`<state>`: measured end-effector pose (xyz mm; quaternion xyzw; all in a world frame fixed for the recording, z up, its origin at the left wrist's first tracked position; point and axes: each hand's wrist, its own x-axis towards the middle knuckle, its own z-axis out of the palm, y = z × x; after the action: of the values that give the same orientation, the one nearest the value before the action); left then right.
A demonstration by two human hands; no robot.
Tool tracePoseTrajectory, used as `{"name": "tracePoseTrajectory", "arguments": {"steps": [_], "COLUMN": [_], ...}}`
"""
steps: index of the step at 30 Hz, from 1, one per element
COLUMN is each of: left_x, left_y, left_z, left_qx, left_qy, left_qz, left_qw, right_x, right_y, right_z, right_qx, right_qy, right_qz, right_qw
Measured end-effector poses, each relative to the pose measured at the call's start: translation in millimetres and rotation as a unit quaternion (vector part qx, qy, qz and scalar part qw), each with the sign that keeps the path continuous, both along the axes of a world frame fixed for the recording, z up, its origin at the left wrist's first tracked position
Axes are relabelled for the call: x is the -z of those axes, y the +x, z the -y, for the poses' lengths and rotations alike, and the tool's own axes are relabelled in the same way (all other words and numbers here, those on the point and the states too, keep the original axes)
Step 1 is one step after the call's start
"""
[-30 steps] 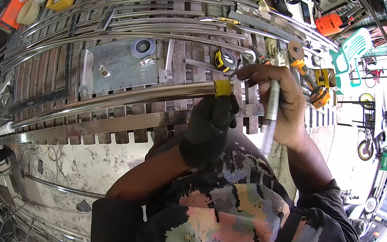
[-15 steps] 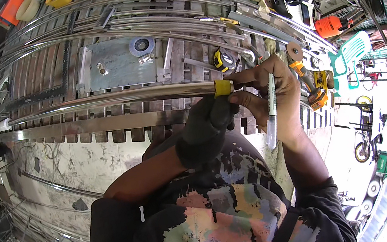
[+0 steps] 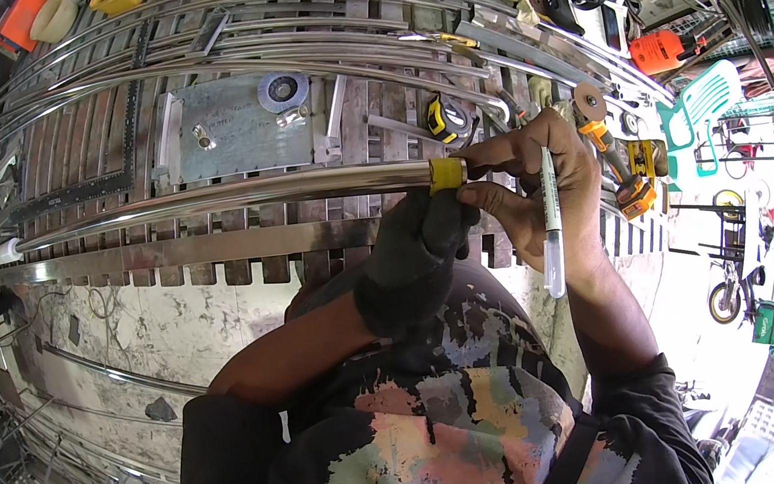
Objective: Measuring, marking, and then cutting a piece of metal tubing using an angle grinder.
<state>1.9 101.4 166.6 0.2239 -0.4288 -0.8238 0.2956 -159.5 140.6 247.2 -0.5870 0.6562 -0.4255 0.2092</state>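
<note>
A long polished metal pipe lies across the near side of the slatted bench, with a band of yellow tape around its right end. My left hand, in a dark glove, grips the pipe from below beside that band. My bare right hand is at the pipe's end, thumb and forefinger pinched against the edge of the tape. A capped marker pen is tucked between its fingers, pointing down over the wrist. What the fingertips press on is partly hidden.
A yellow-black tape measure lies just beyond my hands. An angle grinder sits to the right. Farther back are a metal plate carrying a grinding disc, a dark square and several long tubes.
The pen's lower end has swung slightly to the right. Both hands stay at the taped pipe end. A pale bluish shape outside at the lower right has moved away.
</note>
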Motion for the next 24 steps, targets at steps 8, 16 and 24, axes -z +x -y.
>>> {"name": "tracePoseTrajectory", "arguments": {"steps": [8,16,24], "left_x": [5.7,-0.4,-3.7], "left_y": [2.2,3.7,4.3], "left_z": [0.9,1.3,2.7], "left_qx": [0.004,-0.004,-0.009], "left_qy": [0.003,-0.05,-0.027], "left_qz": [-0.007,0.016,0.011], "left_qw": [1.0,0.999,1.0], "right_x": [2.5,0.2,0.5], "right_y": [-0.3,0.1,0.0], "right_z": [-0.4,0.2,2.9], "right_qx": [-0.016,-0.008,-0.01], "right_qy": [0.0,0.01,0.007], "right_qz": [0.025,0.05,0.037], "right_qw": [1.0,0.999,0.999]}}
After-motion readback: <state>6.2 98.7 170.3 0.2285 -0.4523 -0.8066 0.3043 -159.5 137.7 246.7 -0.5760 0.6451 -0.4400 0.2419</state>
